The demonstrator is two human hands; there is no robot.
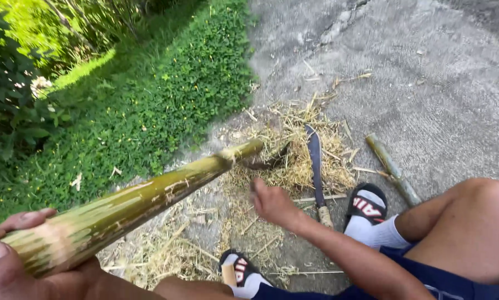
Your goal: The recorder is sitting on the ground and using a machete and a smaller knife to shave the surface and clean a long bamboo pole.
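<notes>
Gripping the near end of a green bamboo pole, the left hand sits at the near left, fingers curled around the stalk and thumb pressed along its top. The pole runs from there up and to the right, tilted, and its far tip comes down over a heap of dry shavings on the concrete. The right hand is near the middle, just short of that tip, closed around a dark curved blade that touches the pole's end; the exact finger grip is hard to make out. A long knife lies on the shavings just right of the hand. A short bamboo piece lies farther right. Two sandalled feet rest on the concrete. Grass fills the far left.
</notes>
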